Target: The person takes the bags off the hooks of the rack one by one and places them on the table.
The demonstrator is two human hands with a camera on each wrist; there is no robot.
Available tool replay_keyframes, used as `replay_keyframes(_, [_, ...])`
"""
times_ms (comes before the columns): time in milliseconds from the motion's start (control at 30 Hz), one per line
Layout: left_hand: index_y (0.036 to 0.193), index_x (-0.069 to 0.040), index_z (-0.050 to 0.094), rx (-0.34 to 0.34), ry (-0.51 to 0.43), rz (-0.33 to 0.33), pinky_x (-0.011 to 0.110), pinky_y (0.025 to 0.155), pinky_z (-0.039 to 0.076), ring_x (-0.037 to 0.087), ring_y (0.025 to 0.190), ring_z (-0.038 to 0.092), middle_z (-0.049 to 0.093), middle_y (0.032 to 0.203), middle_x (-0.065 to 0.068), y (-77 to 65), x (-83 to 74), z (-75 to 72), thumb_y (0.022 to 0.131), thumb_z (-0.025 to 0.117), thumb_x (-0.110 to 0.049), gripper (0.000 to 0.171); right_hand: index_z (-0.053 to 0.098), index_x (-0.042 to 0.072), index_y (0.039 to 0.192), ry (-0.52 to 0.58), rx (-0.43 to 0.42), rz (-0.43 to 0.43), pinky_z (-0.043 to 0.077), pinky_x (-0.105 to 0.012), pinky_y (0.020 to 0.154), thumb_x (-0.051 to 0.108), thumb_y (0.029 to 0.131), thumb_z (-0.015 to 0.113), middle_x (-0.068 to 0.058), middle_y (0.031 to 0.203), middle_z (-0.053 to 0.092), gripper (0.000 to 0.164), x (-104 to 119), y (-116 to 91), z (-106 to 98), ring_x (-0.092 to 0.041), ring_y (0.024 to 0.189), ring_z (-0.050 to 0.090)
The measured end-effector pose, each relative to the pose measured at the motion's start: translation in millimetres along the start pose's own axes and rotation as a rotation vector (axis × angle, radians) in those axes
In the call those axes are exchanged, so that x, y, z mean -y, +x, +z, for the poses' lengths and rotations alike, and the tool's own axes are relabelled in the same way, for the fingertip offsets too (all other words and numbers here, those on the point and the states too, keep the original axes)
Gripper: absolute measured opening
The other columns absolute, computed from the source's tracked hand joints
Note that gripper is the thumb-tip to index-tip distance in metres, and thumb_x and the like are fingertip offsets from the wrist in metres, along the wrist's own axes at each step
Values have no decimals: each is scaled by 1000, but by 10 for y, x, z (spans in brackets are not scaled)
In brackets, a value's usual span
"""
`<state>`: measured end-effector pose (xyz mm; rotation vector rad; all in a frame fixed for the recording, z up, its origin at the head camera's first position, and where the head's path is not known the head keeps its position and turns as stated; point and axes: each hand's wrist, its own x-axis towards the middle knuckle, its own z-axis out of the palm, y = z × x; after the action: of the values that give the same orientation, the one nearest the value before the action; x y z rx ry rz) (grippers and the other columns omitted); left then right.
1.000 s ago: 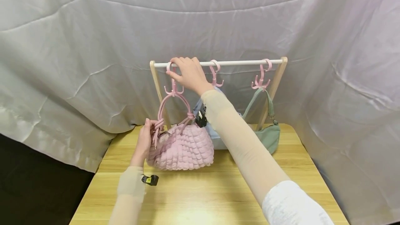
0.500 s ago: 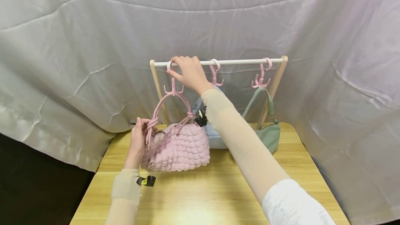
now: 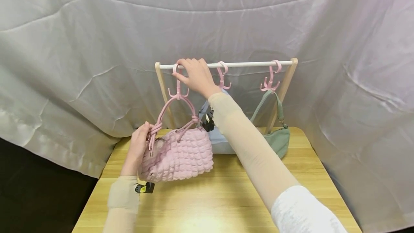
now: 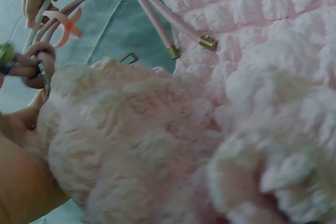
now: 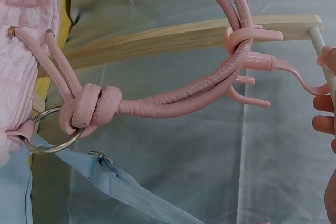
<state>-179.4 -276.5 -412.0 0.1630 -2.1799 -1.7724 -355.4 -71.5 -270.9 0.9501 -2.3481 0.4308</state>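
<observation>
A pink puffy handbag (image 3: pixel 181 154) hangs by its cord handle (image 5: pixel 178 100) from the leftmost pink hook (image 3: pixel 178 91). At the handle's left knot, my left hand (image 3: pixel 139 143) grips the bag's end; puffy fabric hides part of that hand in the left wrist view. The bag slants, its left end lower and pulled toward me. My right hand (image 3: pixel 195 78) holds the white rail (image 3: pixel 252 64) just right of that hook's top, fingers curled round it in the right wrist view. A metal ring (image 5: pixel 52 132) joins handle and bag.
Behind my right arm, a light blue bag (image 3: pixel 221 143) hangs from the middle pink hook (image 3: pixel 222 76). A green shoulder bag (image 3: pixel 279 141) hangs from the right hook (image 3: pixel 270 82). Wooden posts (image 3: pixel 284 89) carry the rail above the wooden table (image 3: pixel 200 204), with grey curtains (image 3: pixel 97 46) around.
My left hand has moved left and toward me, drawing the pink handbag with it and tilting its left end down. The right hand has stayed on the rail.
</observation>
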Motion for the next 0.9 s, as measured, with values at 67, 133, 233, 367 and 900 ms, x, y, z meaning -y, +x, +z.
replay_keyframes(67, [106, 3, 64, 26, 67, -20, 19, 61, 42, 2, 68, 50, 56, 75, -13, -4, -21, -26, 104, 39, -39, 49, 60, 20, 123, 2, 2, 4, 39, -35, 84, 53, 94, 55, 4, 109, 69, 44, 1, -2, -3, -18, 97, 61])
replay_keyframes(133, [116, 4, 64, 65, 114, -33, 17, 67, 44, -2, 77, 54, 66, 84, -15, 0, -42, -51, 104, 41, -40, 51, 60, 20, 123, 3, 6, 11, 39, -35, 84, 53, 94, 55, 4, 109, 69, 44, 0, -5, -4, -18, 98, 61])
replay_keyframes(233, [125, 5, 62, 111, 133, -27, 12, 77, 45, -8, 91, 58, 71, 100, -21, 8, -79, -75, 103, 43, -38, 52, 60, 20, 124, 7, 7, 23, 39, -35, 85, 53, 94, 55, 4, 110, 69, 44, -3, -7, -1, -18, 98, 61])
replay_keyframes(367, [114, 6, 66, 115, 122, -3, 13, 71, 47, -6, 82, 61, 71, 88, -23, 6, -112, -97, 100, 53, -35, 45, 60, 20, 124, 7, 6, 28, 39, -35, 86, 53, 94, 55, 3, 111, 69, 45, -3, -7, 9, -18, 99, 61])
replay_keyframes(900, [99, -2, 66, 48, 158, 84, 20, 57, 42, 2, 65, 48, 63, 83, -18, -23, -159, -242, 91, 69, -25, 24, 63, 20, 118, 0, -26, 26, 40, -36, 84, 53, 94, 56, 2, 103, 70, 41, -4, 11, 56, -18, 94, 61])
